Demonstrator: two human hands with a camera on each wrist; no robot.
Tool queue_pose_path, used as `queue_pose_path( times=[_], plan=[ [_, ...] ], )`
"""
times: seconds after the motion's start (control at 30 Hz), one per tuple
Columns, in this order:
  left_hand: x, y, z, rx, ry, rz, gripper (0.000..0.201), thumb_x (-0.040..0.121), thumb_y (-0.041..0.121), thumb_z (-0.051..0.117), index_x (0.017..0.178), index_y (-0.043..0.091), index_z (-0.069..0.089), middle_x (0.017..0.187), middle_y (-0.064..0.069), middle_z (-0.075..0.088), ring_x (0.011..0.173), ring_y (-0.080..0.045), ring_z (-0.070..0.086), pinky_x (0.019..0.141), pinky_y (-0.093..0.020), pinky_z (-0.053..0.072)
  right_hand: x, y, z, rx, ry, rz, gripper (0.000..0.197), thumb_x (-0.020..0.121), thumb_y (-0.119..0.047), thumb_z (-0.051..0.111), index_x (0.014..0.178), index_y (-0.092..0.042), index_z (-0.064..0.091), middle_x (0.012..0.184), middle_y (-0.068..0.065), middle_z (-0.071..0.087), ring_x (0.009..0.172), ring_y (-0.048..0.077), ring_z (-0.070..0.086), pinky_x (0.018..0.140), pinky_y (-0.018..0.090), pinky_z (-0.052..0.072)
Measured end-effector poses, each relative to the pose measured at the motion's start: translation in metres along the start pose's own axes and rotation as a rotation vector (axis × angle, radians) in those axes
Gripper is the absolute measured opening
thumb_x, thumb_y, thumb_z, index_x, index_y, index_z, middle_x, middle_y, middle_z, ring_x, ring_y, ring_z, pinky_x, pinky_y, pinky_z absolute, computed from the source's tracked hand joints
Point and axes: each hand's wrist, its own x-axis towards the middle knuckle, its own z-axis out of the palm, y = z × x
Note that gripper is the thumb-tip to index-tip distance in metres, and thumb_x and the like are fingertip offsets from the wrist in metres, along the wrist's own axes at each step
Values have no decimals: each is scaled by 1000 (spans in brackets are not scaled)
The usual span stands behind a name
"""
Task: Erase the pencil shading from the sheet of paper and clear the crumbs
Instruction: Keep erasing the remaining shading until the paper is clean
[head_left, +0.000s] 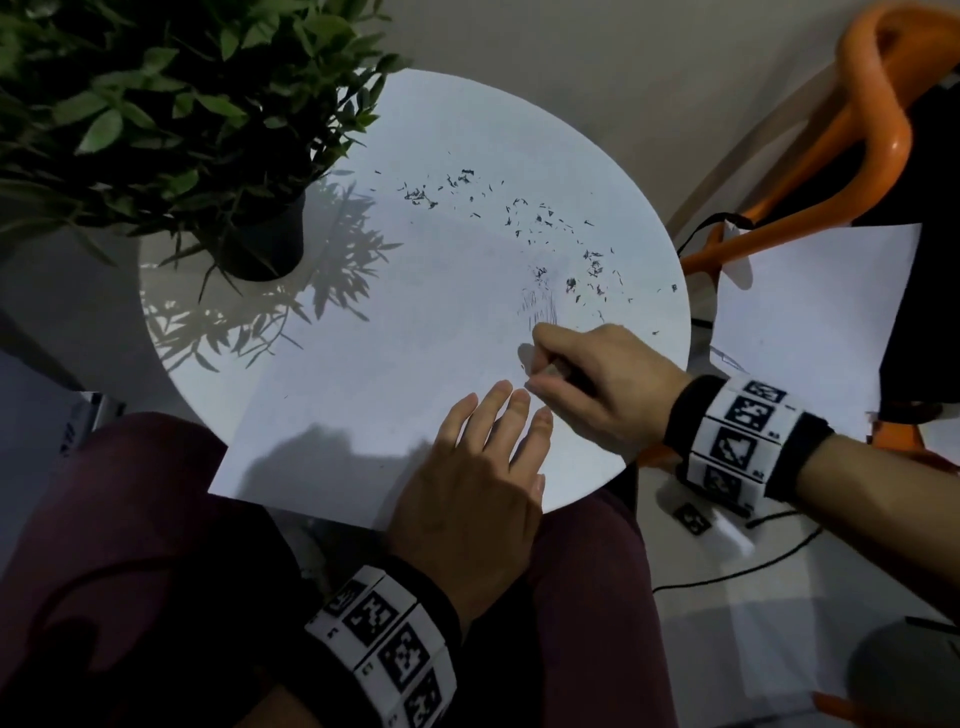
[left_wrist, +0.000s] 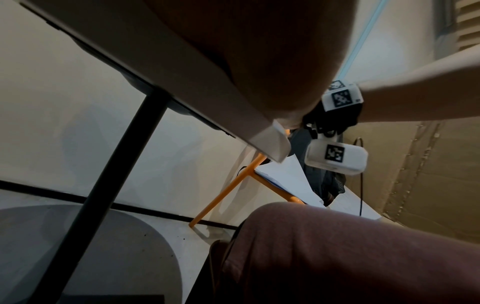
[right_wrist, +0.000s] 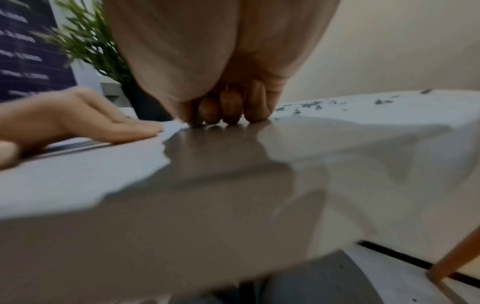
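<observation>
A white sheet of paper lies on the round white table. A small patch of pencil shading shows just above my right hand, which grips a small eraser with curled fingers pressed to the sheet. Dark eraser crumbs are scattered across the paper's far and right part, and they show as crumbs in the right wrist view. My left hand lies flat on the paper's near edge, fingers straight, and appears as the left hand beside the right.
A potted green plant stands on the table's left side. An orange chair with loose white sheets is to the right. My knees in dark red trousers are under the near table edge. Cables run on the floor at right.
</observation>
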Motion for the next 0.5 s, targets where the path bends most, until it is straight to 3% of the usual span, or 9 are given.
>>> queue_pose_path(
  times=[0.1, 0.17, 0.3, 0.4, 0.5],
  plan=[
    [-1, 0, 0, -9, -8, 7, 57, 95, 33, 34, 142, 9, 52, 146, -16, 51, 140, -32, 42, 116, -46, 29, 12, 12, -7, -64, 83, 73, 17, 97, -24, 57, 89, -21, 42, 66, -12, 52, 59, 18, 51, 58, 25, 35],
    [-2, 1, 0, -13, 2, 13, 56, 95, 33, 35, 142, 8, 52, 146, -17, 51, 140, -33, 42, 116, -46, 29, 12, 16, -10, -6, 115, 107, 17, 97, -24, 59, 88, -18, 46, 65, -14, 53, 59, 11, 52, 58, 21, 34],
    [-1, 0, 2, -10, 33, 8, 54, 95, 32, 38, 141, 7, 54, 145, -17, 52, 140, -33, 42, 117, -45, 26, -1, 0, 1, 64, 2, 69, 14, 97, -29, 57, 88, -23, 49, 63, -13, 54, 59, 8, 52, 57, 15, 36],
    [-1, -1, 3, -24, 34, 14, 54, 96, 32, 37, 142, 7, 53, 146, -18, 51, 140, -34, 42, 117, -46, 26, 3, 1, 2, -10, 19, 35, 16, 97, -26, 54, 88, -24, 42, 65, -15, 52, 56, 7, 45, 58, 24, 40],
    [-3, 0, 3, -30, 53, 23, 52, 97, 29, 40, 141, 6, 53, 146, -18, 51, 140, -34, 42, 117, -47, 29, 7, 7, -2, -16, 71, 105, 17, 98, -25, 56, 89, -24, 41, 70, -11, 56, 60, 14, 49, 60, 29, 41]
  ],
)
